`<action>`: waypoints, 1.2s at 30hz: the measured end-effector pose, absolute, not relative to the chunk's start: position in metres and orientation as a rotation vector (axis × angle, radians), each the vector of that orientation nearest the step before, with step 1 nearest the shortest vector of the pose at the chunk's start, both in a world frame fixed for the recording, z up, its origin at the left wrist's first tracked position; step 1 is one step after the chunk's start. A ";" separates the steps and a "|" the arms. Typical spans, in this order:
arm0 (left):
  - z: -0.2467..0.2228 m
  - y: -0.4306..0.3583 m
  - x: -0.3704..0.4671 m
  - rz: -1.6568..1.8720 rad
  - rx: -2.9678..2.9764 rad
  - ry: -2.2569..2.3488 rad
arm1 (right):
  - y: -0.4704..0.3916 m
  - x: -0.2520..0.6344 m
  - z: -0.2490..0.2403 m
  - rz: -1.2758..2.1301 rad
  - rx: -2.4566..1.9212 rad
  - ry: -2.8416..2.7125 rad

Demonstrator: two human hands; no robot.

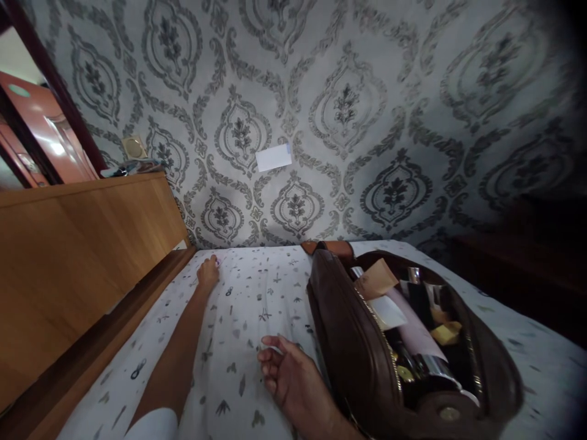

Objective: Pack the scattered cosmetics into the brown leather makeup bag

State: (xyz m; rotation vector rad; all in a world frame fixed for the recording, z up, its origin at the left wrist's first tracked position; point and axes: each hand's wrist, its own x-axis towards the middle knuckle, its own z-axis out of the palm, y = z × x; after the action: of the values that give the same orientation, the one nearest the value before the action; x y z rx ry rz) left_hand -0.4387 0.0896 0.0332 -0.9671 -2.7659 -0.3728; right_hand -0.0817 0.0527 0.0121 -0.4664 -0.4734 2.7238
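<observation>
My left hand (208,273) reaches far out over the white patterned bed sheet (247,318), near its far left corner. Its fingers are closed, and a tiny purplish bit shows at the fingertips, too small to name. My right hand (293,379) lies palm up with loosely curled fingers, nothing in it, just left of a dark brown leather bag (348,330). The bag's gold zipper is open. Inside are a pale pink bottle (415,327) with a shiny cap, a peach-coloured tube (376,279), a yellow item (446,333) and several dark containers.
A wooden board (87,263) borders the bed on the left. Behind stands a patterned grey wall (293,110) with a white paper (274,158) on it. A brown strap piece (337,249) lies behind the bag. Darkness covers the far right.
</observation>
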 end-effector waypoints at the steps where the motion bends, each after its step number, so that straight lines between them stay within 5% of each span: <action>1: 0.032 0.087 -0.440 -0.387 -0.988 -2.751 | 0.052 -0.082 0.013 2.722 -0.464 -0.472; 19: 0.015 0.079 -0.454 -0.708 -1.052 -2.674 | 0.049 -0.080 0.023 2.696 -0.500 -0.498; 36: 0.011 0.009 -0.401 -1.639 -1.289 -2.421 | 0.051 -0.080 0.021 2.692 -0.485 -0.506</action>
State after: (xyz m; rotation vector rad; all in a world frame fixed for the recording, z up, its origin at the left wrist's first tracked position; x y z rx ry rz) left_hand -0.4015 0.0092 0.0114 -1.2887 -2.4210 -1.6388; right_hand -0.0795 0.0508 0.0211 -0.4849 -0.5057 2.6924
